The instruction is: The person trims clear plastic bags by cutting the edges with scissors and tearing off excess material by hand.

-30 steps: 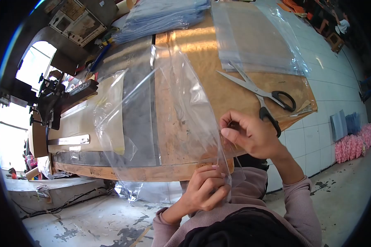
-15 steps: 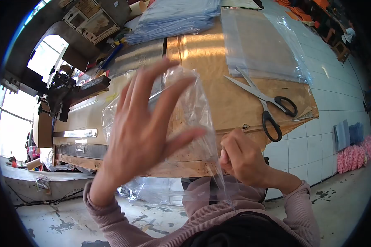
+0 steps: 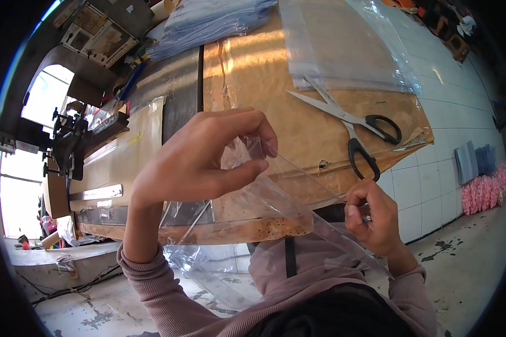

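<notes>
My left hand point(image 3: 208, 154) is over the table's front part, its thumb and fingers closed on the edge of a clear plastic sheet point(image 3: 264, 196). From there the sheet slants down to the right and hangs over the table edge and my lap. At the right, my right hand point(image 3: 374, 219) is closed in a pinch at the sheet's other side; a thin taut edge runs between both hands. Black-handled scissors point(image 3: 348, 119) lie with parted blades on the brown table covering point(image 3: 253, 73), beyond my right hand.
Stacked bluish plastic sheets point(image 3: 208, 25) lie at the far side, with flat clear sheets point(image 3: 343, 45) to their right. A metal ruler point(image 3: 98, 192) and a black machine point(image 3: 67, 140) are at the left. Pink bundles point(image 3: 483, 191) sit on the floor. A person point(image 3: 464, 25) is far right.
My left hand rose from the table's front edge, opened, and closed on the plastic farther up. My right hand moved right and toward me. The sheet now stretches diagonally between them.
</notes>
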The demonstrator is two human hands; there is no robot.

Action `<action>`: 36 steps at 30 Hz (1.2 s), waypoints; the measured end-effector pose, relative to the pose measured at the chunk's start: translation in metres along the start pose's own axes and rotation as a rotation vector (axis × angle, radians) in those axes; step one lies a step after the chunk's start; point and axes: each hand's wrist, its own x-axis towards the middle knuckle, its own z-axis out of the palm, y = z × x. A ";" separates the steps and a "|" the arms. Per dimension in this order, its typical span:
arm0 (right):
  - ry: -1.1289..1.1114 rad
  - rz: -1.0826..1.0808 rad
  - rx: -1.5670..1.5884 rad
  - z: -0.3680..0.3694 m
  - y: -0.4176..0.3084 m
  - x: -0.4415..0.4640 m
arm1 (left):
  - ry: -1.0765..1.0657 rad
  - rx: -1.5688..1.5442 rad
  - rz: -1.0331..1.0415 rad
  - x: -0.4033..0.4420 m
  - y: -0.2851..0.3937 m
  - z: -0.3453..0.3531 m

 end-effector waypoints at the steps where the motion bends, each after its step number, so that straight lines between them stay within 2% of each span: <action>1: 0.003 -0.002 0.017 -0.001 0.001 -0.001 | 0.031 -0.041 -0.026 -0.001 0.002 0.002; 6: 0.001 -0.004 0.067 -0.002 0.001 0.001 | 0.136 -0.164 -0.129 -0.004 0.004 0.007; 10: -0.039 0.032 0.099 -0.005 -0.002 0.003 | 0.158 -0.217 -0.130 -0.007 0.001 0.008; 16: -0.181 0.409 0.506 -0.016 -0.016 0.007 | 0.193 -0.271 -0.130 -0.011 -0.008 0.007; 22: -0.072 0.444 0.707 -0.011 -0.015 0.009 | 0.226 -0.308 -0.200 -0.015 -0.016 0.004; 31: -0.212 0.550 0.718 -0.026 -0.009 0.006 | 0.228 -0.318 -0.170 -0.026 -0.030 -0.003; 36: -0.260 0.438 0.536 -0.028 -0.009 0.007 | 0.240 -0.331 -0.180 -0.029 -0.032 -0.003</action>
